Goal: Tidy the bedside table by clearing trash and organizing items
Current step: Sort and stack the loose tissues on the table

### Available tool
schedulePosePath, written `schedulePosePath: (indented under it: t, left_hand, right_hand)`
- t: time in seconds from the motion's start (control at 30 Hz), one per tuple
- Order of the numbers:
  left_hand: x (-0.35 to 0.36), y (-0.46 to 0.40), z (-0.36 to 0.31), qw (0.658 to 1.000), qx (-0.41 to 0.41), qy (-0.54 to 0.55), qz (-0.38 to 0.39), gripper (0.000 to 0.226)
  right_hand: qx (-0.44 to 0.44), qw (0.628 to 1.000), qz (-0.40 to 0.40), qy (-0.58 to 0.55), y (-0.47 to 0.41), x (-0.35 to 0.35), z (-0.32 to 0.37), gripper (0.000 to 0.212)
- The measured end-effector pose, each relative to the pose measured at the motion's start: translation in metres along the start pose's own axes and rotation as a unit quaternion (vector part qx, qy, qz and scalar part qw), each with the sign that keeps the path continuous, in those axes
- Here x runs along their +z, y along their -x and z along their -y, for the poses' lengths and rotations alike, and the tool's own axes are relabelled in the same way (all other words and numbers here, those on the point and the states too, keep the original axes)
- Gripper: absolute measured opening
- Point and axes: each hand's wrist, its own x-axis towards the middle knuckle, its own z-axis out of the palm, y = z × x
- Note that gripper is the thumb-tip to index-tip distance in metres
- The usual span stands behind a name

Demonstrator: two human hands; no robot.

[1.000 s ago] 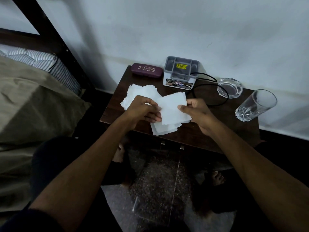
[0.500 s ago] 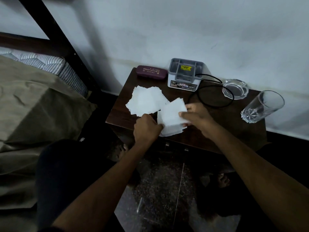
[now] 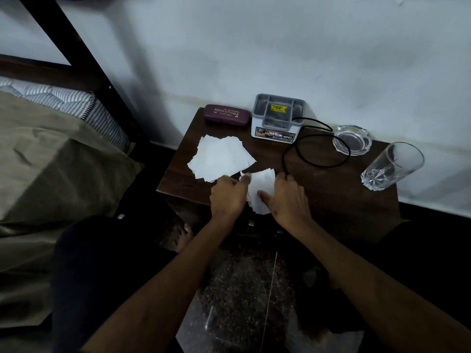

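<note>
White paper stack [image 3: 261, 192] between both hands' fingers [image 3: 246, 179].

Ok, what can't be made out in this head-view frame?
- Left hand: fingertips blurred, grip on the small paper stack unclear.
- Stack's lower part: covered by the right hand.
- Cable: near end hidden behind the right hand.
- Organizer contents: too dim.

Loose white papers [image 3: 220, 157] fanned flat, overlapping, on the dark wooden bedside table [image 3: 331, 197], left of centre. Smaller white paper stack [image 3: 261, 192] at front edge, partly overhanging, just beside the fan.
</note>
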Motion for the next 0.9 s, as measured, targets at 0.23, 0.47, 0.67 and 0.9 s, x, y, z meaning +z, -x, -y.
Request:
schedulePosePath:
  t: [0.23, 0.47, 0.67, 0.9]
  left_hand:
    - [0.0, 0.0, -0.013, 0.999, 0.039, -0.005, 0.021, 0.042]
    - [-0.042, -0.013, -0.072, 0.942, 0.051, 0.271, 0.189, 0.027]
    - [-0.043, -0.035, -0.055, 0.955, 0.072, 0.205, 0.202, 0.028]
    - [-0.031, -0.05, -0.047, 0.953, 0.068, 0.212, 0.205, 0.034]
  right_hand:
    - [-0.02, 0.996, -0.054, -0.061, -0.013, -0.017, -0.017, 0.046]
    - [0.039, 0.791, 0.168, -0.587, -0.028, -0.061, -0.003, 0.059]
    - [0.02, 0.745, 0.167, -0.645, -0.032, -0.062, -0.005, 0.045]
    - [0.04, 0.811, 0.109, -0.574, -0.04, -0.064, -0.01, 0.048]
